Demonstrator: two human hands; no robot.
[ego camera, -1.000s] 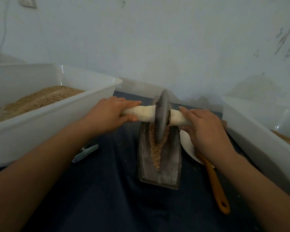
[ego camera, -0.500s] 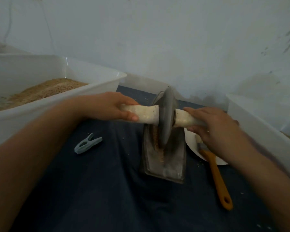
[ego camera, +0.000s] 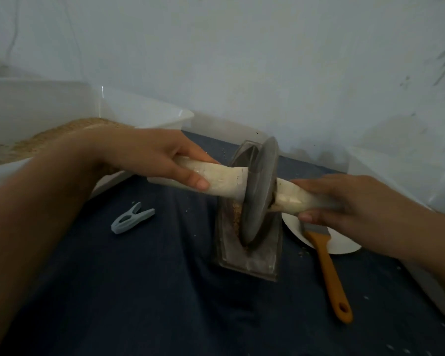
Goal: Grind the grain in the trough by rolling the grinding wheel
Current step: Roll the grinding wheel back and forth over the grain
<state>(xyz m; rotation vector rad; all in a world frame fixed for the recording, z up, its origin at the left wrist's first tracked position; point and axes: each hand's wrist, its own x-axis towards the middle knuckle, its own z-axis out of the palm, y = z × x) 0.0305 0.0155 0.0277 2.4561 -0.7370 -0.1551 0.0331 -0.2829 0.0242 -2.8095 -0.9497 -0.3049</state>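
Pale wood is gripped on both sides: the left hand is curled round the left end of a cream-coloured handle, thumb laid along its front, and the right hand is wrapped round the right end, fingers over the top and thumb tucked beneath. Between the two hands the handle is passed through the centre of a dark grey grinding wheel, which is held on edge and tilted slightly. Its lower rim is seated in the groove of a long, narrow metal trough, and a thin line of tan grain is seen in the groove just left of the wheel. The trough is set on a dark blue cloth. To its right, a brush with an orange handle is laid partly over a white plate. To its left, a pale blue clothes peg is seen lying on the cloth. Farther left, a white tub is partly filled with ground meal. A second white tub is placed at the right edge, against a pale wall.
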